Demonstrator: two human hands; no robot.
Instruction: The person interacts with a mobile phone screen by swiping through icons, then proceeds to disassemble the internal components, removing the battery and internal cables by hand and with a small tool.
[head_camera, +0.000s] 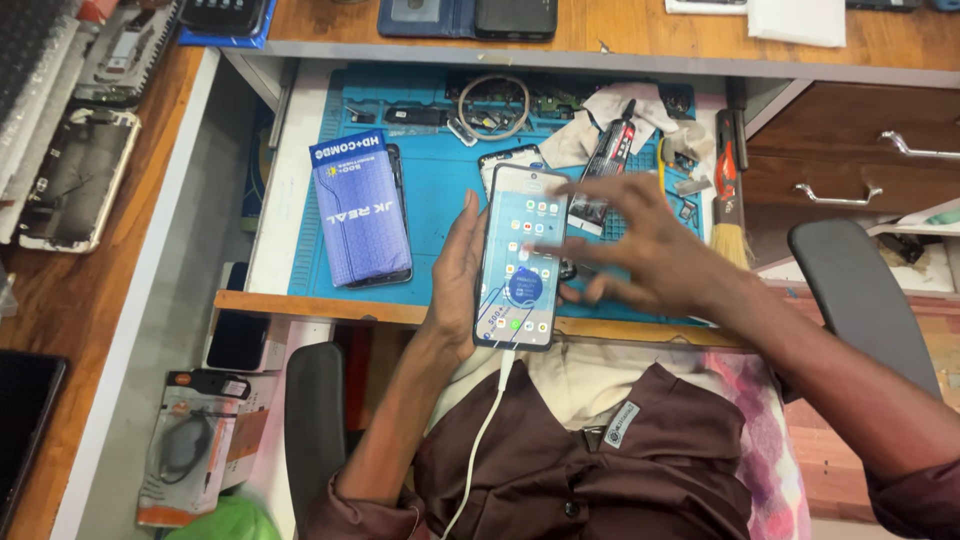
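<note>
Your left hand (455, 270) grips the lit smartphone (522, 258) along its left edge, holding it upright above the front edge of the blue work mat (445, 200). A white cable (482, 440) hangs from the phone's bottom toward your lap. Your right hand (640, 250) hovers spread open over the screen, forefinger touching it. Left of the phone, on the mat, lies a blue box (362, 208). Beyond the phone, a glue tube (608, 150) rests on a white cloth (620, 110).
</note>
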